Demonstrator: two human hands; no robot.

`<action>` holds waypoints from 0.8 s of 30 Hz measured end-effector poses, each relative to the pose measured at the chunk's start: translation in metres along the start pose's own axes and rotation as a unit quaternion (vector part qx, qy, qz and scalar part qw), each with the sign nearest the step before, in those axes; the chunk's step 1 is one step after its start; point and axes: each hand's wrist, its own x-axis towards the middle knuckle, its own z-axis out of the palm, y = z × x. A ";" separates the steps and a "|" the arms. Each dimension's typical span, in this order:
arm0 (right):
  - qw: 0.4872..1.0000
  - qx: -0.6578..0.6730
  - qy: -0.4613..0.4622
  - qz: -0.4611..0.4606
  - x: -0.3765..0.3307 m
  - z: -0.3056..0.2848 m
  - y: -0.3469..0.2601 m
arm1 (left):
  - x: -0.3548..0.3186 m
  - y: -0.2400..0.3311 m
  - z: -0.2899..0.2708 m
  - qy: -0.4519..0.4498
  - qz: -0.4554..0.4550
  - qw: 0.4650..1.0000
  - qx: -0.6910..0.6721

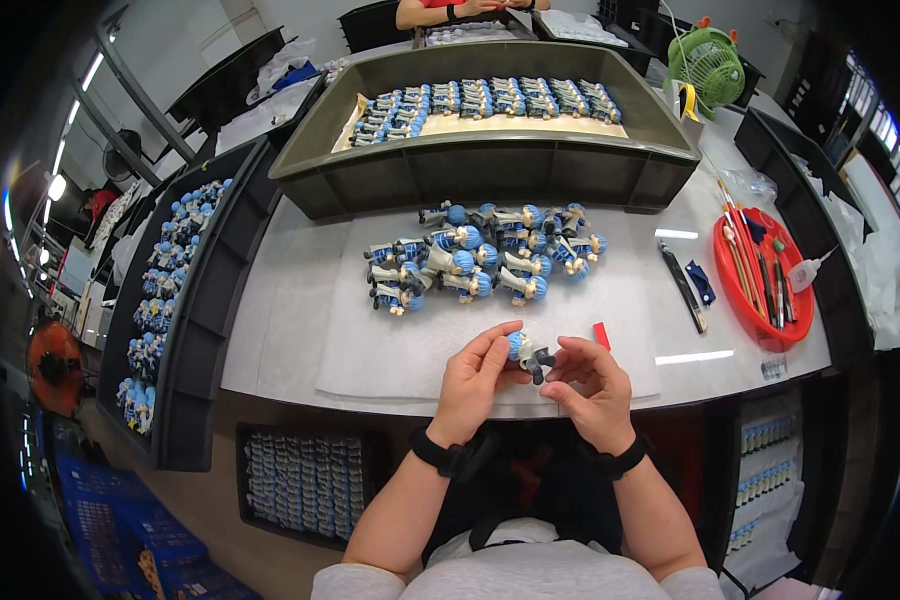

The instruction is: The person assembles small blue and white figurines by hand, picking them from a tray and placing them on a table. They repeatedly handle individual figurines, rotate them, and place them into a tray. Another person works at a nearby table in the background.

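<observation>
My left hand pinches a small toy figure by its blue-haired head, over the near part of the table. The figure lies on its side, pale body showing and dark feet toward the right. My right hand is beside those feet, fingers curled but apart; whether a fingertip touches them is hard to see. Beyond my hands, a pile of similar figures with blue hair and dark feet lies on a white sheet. A small red block sits just past my right hand.
A large olive tray with rows of figures stands at the back. To the left is a dark crate of figures. A red bowl holds brushes at right, near a black pen. A green fan and another person's hands are farther off.
</observation>
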 end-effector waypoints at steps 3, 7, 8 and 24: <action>1.000 -0.002 -0.006 0.005 0.000 0.000 0.000 | 0.000 0.001 0.001 0.004 0.003 1.000 0.003; 1.000 -0.004 -0.010 0.014 0.000 -0.001 0.000 | -0.001 0.001 0.000 -0.004 0.008 1.000 0.000; 1.000 -0.003 -0.013 0.015 0.000 -0.001 -0.001 | -0.001 0.000 -0.001 -0.009 0.011 1.000 0.000; 1.000 -0.007 -0.017 0.019 0.000 0.000 -0.002 | -0.002 -0.002 -0.004 -0.015 0.047 0.999 -0.006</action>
